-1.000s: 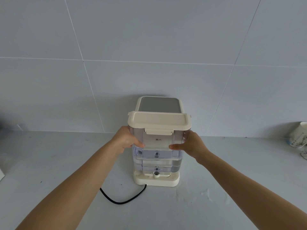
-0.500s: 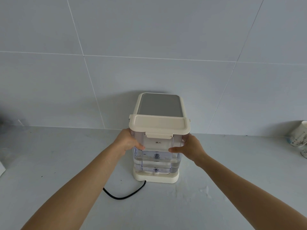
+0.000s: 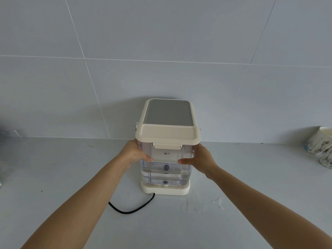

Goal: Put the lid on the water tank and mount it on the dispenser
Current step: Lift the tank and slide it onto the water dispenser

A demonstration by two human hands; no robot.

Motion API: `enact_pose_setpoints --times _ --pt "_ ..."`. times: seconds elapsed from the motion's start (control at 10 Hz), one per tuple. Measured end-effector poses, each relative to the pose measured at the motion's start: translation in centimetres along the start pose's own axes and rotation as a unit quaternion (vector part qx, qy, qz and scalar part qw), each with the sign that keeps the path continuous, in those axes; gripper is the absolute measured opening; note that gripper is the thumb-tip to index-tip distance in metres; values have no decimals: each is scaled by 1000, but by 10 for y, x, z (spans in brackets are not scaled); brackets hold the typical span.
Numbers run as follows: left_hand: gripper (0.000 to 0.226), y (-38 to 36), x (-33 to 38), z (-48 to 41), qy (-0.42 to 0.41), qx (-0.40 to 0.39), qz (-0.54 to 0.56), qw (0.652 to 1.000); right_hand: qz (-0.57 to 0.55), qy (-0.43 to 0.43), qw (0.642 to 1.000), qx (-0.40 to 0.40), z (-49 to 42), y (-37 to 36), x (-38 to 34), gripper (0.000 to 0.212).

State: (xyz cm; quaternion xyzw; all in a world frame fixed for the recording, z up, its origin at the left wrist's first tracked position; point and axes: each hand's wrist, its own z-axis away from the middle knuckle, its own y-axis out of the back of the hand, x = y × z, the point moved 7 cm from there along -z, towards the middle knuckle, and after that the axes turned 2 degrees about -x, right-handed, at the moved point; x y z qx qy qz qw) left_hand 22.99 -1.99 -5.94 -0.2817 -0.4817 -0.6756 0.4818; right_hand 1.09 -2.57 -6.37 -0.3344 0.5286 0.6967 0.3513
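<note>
A clear water tank partly filled with water carries a cream lid with a front latch. It stands low on the cream base of the dispenser, whose grey-topped body rises right behind it against the wall. My left hand grips the tank's left side and my right hand grips its right side, thumbs on the front face. Whether the tank's bottom fully touches the base is hard to tell.
A black power cord curls out from the base's front toward the left on the grey counter. Two patterned paper cups lie at the far right near the wall. A tiled wall closes the back.
Held in both hands, the tank has sunk lower toward the dispenser's base and closer to its body. Its lid now sits just below the dispenser's top.
</note>
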Motion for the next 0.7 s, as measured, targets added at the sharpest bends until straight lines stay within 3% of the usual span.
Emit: enact_pose_setpoints --times 0.2,0.4,0.7 --pt "54 -1 -5 -1 -13 -17 -5 1000 9 -1 1000 1 2 -2 3 72" --pt "64 -1 -6 6 -44 -26 -13 999 41 9 999 -16 5 -1 0 78" --pt "78 7 -6 40 -134 83 -56 986 119 56 989 -61 23 16 -11 96"
